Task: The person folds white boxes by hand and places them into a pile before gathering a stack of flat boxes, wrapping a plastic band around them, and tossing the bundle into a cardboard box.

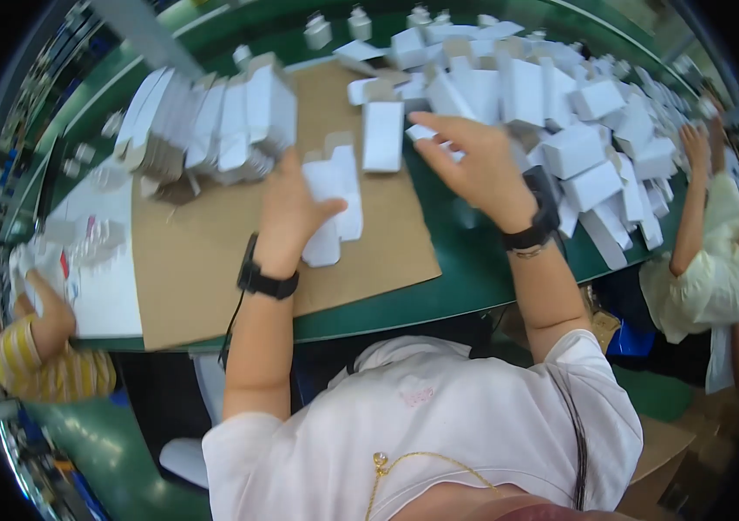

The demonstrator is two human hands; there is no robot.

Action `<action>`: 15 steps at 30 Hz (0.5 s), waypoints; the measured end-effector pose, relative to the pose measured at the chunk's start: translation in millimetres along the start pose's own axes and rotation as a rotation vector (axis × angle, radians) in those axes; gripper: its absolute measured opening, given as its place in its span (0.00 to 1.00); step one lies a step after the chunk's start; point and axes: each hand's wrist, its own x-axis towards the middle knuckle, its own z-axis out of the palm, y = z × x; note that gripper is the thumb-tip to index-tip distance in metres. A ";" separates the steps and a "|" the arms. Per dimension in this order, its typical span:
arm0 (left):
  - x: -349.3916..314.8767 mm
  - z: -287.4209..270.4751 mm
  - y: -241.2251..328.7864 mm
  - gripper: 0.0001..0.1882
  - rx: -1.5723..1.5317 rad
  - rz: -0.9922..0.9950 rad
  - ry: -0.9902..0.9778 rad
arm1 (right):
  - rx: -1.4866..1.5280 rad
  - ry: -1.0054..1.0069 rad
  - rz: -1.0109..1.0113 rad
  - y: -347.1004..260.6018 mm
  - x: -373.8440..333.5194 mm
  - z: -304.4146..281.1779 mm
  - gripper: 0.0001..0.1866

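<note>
My left hand [294,204] is over the brown cardboard sheet, fingers spread, with the thumb reaching across a flat, unfolded white carton [348,195]. Its fingertips are close to a row of white cartons [269,104] packed side by side. My right hand [478,165] is raised at the near edge of a pile of white boxes [521,91], thumb and fingers apart. A bit of white shows between those fingers; whether they touch it I cannot tell. Between my hands a white box [382,137] rests on the sheet, its brown-lined flap open at the far end.
The cardboard sheet [213,278] covers part of the green table [465,291]. Small clear bottles [317,30] stand along the back. On the left, clear pieces lie on a white sheet [105,291], beside a person in yellow stripes [48,356]. Another person's arm [693,195] is at the right.
</note>
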 end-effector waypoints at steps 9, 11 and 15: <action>9.1 -6.7 -6.1 0.39 -0.507 -0.178 -0.148 | 0.065 0.012 0.061 -13.3 -0.2 -2.0 0.14; 9.3 -25.5 0.4 0.31 -0.639 -0.193 -0.231 | 0.246 -0.053 0.198 -12.2 -5.8 4.5 0.17; 7.9 -55.5 45.0 0.19 -0.648 0.032 -0.212 | 0.516 -0.236 0.375 -30.6 -10.8 14.7 0.24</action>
